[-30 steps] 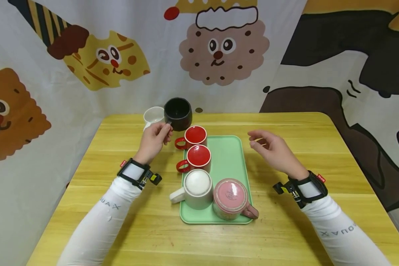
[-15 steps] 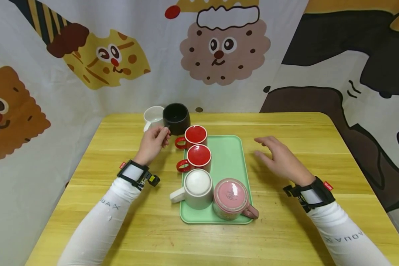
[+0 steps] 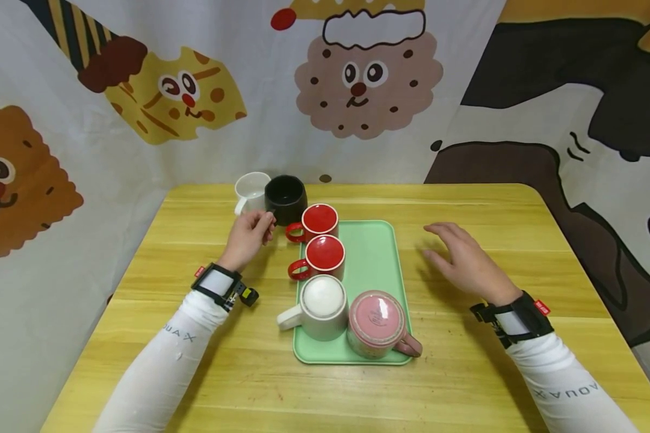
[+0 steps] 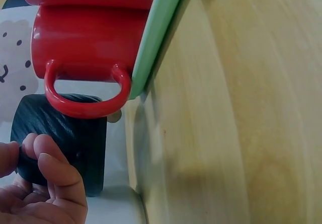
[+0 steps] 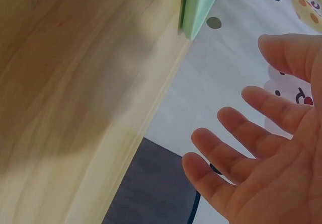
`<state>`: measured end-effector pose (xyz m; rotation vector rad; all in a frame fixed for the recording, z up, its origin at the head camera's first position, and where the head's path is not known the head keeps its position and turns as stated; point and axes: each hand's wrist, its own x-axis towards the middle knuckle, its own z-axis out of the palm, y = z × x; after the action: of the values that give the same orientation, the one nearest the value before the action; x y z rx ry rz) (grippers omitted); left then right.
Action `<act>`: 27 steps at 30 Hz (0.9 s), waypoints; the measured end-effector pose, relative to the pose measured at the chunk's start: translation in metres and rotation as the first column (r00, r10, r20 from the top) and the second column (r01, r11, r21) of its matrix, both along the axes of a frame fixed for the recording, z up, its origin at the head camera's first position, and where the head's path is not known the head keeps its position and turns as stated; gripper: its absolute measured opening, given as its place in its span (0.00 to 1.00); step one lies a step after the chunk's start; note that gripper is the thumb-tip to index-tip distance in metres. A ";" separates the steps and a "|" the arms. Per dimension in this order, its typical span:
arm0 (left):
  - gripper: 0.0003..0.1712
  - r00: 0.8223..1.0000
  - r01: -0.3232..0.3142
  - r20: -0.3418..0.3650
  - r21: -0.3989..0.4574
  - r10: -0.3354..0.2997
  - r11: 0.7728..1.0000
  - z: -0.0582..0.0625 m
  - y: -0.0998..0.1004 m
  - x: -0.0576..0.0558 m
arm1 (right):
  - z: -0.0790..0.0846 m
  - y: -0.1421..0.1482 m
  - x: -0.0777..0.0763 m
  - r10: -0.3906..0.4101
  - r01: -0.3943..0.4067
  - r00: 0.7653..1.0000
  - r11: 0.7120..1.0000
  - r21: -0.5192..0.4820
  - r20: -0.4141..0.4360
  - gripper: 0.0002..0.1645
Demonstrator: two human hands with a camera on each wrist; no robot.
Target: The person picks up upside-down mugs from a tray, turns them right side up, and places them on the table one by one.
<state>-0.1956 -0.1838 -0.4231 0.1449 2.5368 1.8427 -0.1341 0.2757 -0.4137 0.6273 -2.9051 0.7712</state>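
Observation:
My left hand [image 3: 249,237] pinches the handle of a black mug [image 3: 286,201] between thumb and fingers. The mug is upright at the table's back, beyond two red mugs [image 3: 319,219]; in the left wrist view the black mug [image 4: 90,148] is partly behind my fingers. Just left of it an upright white cup [image 3: 251,187] stands partly covered. Right of the green tray [image 3: 368,246], my right hand [image 3: 468,261] hovers with nothing in it. In the right wrist view its fingers [image 5: 241,131] are spread and relaxed.
Along the tray's left side are the red mugs, handles pointing left over the edge. Nearer me are an upside-down white mug [image 3: 322,307] and an upside-down pink mug [image 3: 376,325], its handle past the tray's right edge. A printed cloth [image 3: 206,162] hangs behind the wooden table [image 3: 222,385].
My left hand has lowered the black mug and brought it slightly nearer and to the left. My right hand has moved away to the right, its fingers opening out.

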 end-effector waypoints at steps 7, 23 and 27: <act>0.21 1.000 -0.014 0.000 -0.007 0.014 1.000 -0.008 -0.001 0.000 | 0.000 0.000 0.001 0.002 -0.002 1.000 1.000 0.022 -0.008 0.33; 0.21 0.997 -0.025 0.073 0.010 0.024 1.000 -0.014 0.001 -0.002 | -0.003 0.002 0.003 0.013 -0.013 1.000 0.999 0.031 -0.019 0.32; 0.22 0.996 -0.032 0.078 0.013 0.031 0.999 -0.017 -0.001 -0.002 | -0.003 0.001 0.004 0.016 -0.016 1.000 0.999 0.035 -0.022 0.32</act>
<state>-0.1977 -0.1844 -0.4401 0.0320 2.4887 1.8394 -0.1305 0.2766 -0.4171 0.6587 -2.9031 0.7125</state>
